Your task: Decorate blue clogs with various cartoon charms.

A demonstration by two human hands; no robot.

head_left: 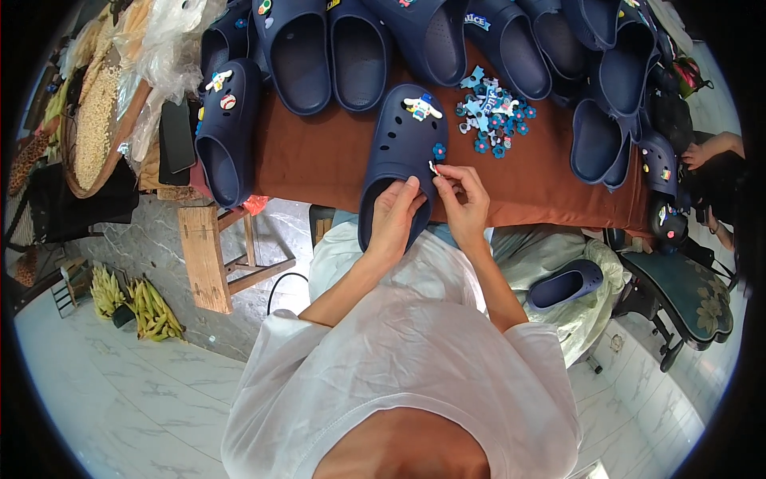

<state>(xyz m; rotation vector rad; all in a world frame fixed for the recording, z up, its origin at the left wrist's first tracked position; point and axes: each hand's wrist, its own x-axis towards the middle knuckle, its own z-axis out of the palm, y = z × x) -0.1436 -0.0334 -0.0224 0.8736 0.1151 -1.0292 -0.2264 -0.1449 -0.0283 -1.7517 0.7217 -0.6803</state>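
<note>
A navy clog (405, 132) with round holes lies at the near edge of the brown-covered table, its toe pointing away from me. A white cartoon charm with a blue cap (423, 107) sits on its toe, and a blue flower charm (439, 150) on its right side. My left hand (391, 215) grips the clog at its opening, some fingers hidden inside. Beside the clog's right edge, my right hand (464, 195) pinches a small whitish charm (434, 168). Beyond it lies a pile of blue and white charms (495, 112).
More navy clogs (359, 60) line the table's far side and both ends. A dark phone (177, 136) and a basket of pale kernels (92, 132) are at left, above a wooden stool (205, 259). Another person's hand (712, 150) shows at far right.
</note>
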